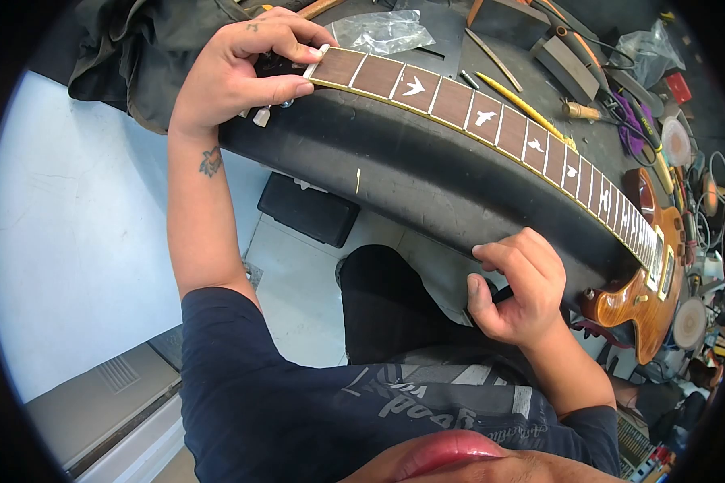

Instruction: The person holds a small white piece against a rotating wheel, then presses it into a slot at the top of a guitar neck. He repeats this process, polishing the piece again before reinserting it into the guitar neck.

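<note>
An electric guitar with an amber-brown body lies on the dark bench, its strings off. Its dark fretboard has white bird-shaped inlays and metal frets. At the headstock end, my left hand pinches the pale nut across its two ends, thumb on the near side and fingers on the far side. A tuner knob shows under that hand; most of the headstock is hidden. My right hand hangs in the air in front of the bench edge, fingers curled, thumb and forefinger apart, holding nothing.
Behind the neck lie a yellow pencil-like stick, a clear plastic bag, a dark block and a wooden-handled tool. Black cloth covers the left corner. A black case is on the floor below.
</note>
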`<state>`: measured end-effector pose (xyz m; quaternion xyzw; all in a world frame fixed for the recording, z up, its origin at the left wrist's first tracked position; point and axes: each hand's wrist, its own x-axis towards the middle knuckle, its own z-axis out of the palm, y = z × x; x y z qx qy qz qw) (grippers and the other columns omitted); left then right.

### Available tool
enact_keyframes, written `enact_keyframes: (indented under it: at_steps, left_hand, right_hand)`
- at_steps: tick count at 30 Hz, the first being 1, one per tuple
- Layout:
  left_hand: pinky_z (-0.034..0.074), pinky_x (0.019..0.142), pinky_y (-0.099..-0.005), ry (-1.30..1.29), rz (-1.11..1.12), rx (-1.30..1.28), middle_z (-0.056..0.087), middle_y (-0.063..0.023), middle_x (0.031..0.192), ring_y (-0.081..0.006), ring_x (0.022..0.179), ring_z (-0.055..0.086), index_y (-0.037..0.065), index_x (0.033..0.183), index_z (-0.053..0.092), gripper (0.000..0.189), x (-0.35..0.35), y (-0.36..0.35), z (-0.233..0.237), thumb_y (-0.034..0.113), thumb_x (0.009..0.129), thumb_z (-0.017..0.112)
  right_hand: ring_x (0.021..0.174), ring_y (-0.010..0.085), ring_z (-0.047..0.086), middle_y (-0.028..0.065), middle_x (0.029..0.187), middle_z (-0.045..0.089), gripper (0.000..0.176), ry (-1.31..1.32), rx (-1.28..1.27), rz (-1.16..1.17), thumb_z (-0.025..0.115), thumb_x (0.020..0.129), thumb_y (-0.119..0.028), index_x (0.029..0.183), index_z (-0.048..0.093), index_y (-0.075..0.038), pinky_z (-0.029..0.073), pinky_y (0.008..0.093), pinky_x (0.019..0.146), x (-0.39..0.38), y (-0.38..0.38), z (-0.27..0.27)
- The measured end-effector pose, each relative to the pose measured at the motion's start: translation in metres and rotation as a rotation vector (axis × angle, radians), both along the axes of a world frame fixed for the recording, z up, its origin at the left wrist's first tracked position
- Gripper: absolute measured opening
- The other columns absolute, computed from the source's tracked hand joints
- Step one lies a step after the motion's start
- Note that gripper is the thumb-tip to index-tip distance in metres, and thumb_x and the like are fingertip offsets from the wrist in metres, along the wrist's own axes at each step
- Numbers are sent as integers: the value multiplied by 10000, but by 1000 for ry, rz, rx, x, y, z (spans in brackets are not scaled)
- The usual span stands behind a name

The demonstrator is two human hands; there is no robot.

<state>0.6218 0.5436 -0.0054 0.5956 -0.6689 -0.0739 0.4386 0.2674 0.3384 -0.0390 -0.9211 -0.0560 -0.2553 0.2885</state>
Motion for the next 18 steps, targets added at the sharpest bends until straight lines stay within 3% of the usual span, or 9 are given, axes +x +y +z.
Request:
enact_keyframes:
  at_steps: [18]
  left_hand:
    - [486,898,-317,41,8,10,731,-172,1194,-186,1042,608,48,1039,745,278,-3,2,-1,-18,772,780]
  right_hand:
    - [580,255,543,83,695,592,229,7,-14,-7,758,646,-72,857,688,-17,440,357,540,1,1,0]
